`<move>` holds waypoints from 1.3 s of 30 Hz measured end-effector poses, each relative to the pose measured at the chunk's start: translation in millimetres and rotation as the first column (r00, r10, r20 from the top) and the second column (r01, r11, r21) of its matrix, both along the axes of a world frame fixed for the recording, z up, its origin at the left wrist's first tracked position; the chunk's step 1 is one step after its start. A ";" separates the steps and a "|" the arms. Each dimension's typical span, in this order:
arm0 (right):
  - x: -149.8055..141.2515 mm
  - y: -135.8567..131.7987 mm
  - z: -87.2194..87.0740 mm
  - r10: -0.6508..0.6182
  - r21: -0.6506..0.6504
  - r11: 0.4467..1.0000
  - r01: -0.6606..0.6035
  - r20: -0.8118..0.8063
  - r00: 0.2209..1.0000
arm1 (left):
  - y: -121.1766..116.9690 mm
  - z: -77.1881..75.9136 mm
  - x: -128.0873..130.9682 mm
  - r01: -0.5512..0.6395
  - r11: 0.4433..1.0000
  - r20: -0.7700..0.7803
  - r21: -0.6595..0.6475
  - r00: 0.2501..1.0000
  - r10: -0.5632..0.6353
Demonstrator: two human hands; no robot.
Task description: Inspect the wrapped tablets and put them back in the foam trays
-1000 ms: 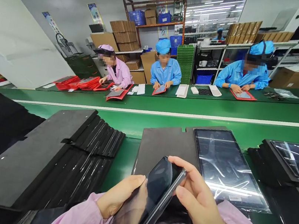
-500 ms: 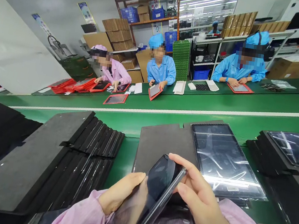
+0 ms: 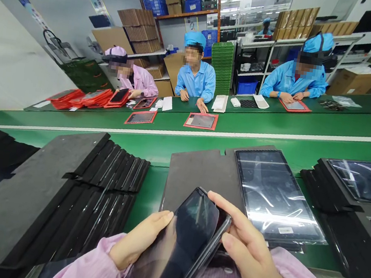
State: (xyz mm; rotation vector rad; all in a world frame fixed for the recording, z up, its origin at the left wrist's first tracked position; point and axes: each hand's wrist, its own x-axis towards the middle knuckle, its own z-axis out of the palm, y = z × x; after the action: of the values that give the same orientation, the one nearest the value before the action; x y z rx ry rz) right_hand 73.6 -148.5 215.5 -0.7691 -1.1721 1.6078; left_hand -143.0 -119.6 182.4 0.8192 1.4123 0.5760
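A tablet [image 3: 192,233] with a dark, glossy screen is held tilted close to my chest, its lower end running out of the picture. My left hand [image 3: 140,239] grips its left edge, thumb along the screen side and the other fingers hidden beneath. On the right, my right hand [image 3: 249,246] pinches the upper corner and side edge between thumb and fingers. Beyond my hands lies a grey foam sheet [image 3: 202,169]. Another tablet [image 3: 275,189], in clear plastic film with a small white label, rests partly on that sheet.
Stacked black foam trays [image 3: 102,182] stand to my left. More black trays [image 3: 343,227] with filmed tablets are at right. A green conveyor belt [image 3: 103,129] with a white line crosses ahead. Several co-workers sit behind it, with red-framed tablets [image 3: 202,120] before them.
The held tablet's screen has turned a little more toward me, both hands keeping their grip. Across the belt, the middle co-worker has set a red-framed tablet down. My view has shifted slightly.
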 end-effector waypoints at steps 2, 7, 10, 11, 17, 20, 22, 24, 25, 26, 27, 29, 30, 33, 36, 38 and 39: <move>0.4 -0.3 -2.5 -0.023 0.007 1.000 0.022 0.065 0.998 | -0.2 0.0 -1.7 -0.006 1.000 -0.009 -0.001 1.000 0.006; -1.7 12.4 -5.4 -0.157 0.113 0.985 0.133 0.232 0.960 | 7.2 4.7 -3.0 -0.048 0.999 -0.003 0.022 0.999 0.048; -6.0 35.2 0.4 -0.283 0.156 0.955 0.251 0.242 0.928 | 23.3 10.4 4.6 -0.138 0.985 0.014 0.100 0.990 0.137; -8.0 43.8 3.7 -0.310 0.147 0.948 0.282 0.227 0.923 | 30.2 12.4 8.9 -0.188 0.974 0.020 0.129 0.982 0.187; -15.6 67.4 24.5 -0.236 0.136 0.964 0.228 0.046 0.971 | 64.2 16.0 45.5 -0.324 0.938 0.127 0.121 0.942 0.309; -14.7 60.3 27.3 -0.166 0.152 0.976 0.153 0.078 0.983 | 73.0 12.0 61.6 -0.365 0.930 0.229 0.033 0.909 0.349; -13.4 54.2 26.2 -0.134 0.113 0.986 0.119 0.139 0.981 | 77.9 9.0 69.1 -0.371 0.929 0.268 -0.002 0.894 0.358; -11.4 48.8 24.3 -0.099 0.078 0.993 0.086 0.186 0.978 | 82.0 6.4 74.3 -0.362 0.932 0.290 -0.007 0.891 0.349; -10.3 46.3 23.3 -0.085 0.072 0.995 0.072 0.202 0.976 | 83.7 5.3 76.1 -0.365 0.931 0.301 -0.006 0.887 0.349; -9.1 43.8 22.4 -0.075 0.073 0.995 0.060 0.215 0.974 | 85.2 4.3 77.6 -0.371 0.929 0.312 -0.002 0.882 0.353; -7.9 41.2 21.5 -0.067 0.080 0.996 0.050 0.226 0.972 | 86.6 3.5 78.8 -0.379 0.926 0.323 0.003 0.876 0.358; -5.6 35.4 19.6 -0.056 0.101 0.994 0.032 0.242 0.969 | 88.8 2.7 80.7 -0.398 0.918 0.343 0.011 0.864 0.370; -4.5 32.2 18.4 -0.046 0.112 0.994 0.019 0.247 0.968 | 89.8 2.7 81.5 -0.408 0.913 0.351 0.014 0.857 0.378; -1.8 23.1 14.6 -0.013 0.144 0.989 -0.025 0.261 0.965 | 92.9 4.4 83.8 -0.441 0.897 0.368 0.013 0.837 0.406; -0.7 16.9 12.5 0.023 0.162 0.984 -0.070 0.275 0.961 | 95.8 7.4 85.3 -0.472 0.882 0.370 -0.001 0.819 0.439; -0.8 14.9 12.4 0.042 0.172 0.981 -0.094 0.282 0.959 | 97.2 9.2 85.6 -0.487 0.874 0.373 -0.010 0.809 0.455; -1.1 14.5 12.4 0.044 0.180 0.979 -0.098 0.284 0.958 | 97.7 10.1 85.6 -0.493 0.870 0.376 -0.012 0.804 0.460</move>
State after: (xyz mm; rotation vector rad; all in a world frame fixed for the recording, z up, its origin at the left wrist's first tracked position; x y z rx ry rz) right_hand 72.6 -134.0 227.8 -0.8530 -1.5495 1.4487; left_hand -57.4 -21.9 192.4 0.3782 1.2441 1.1285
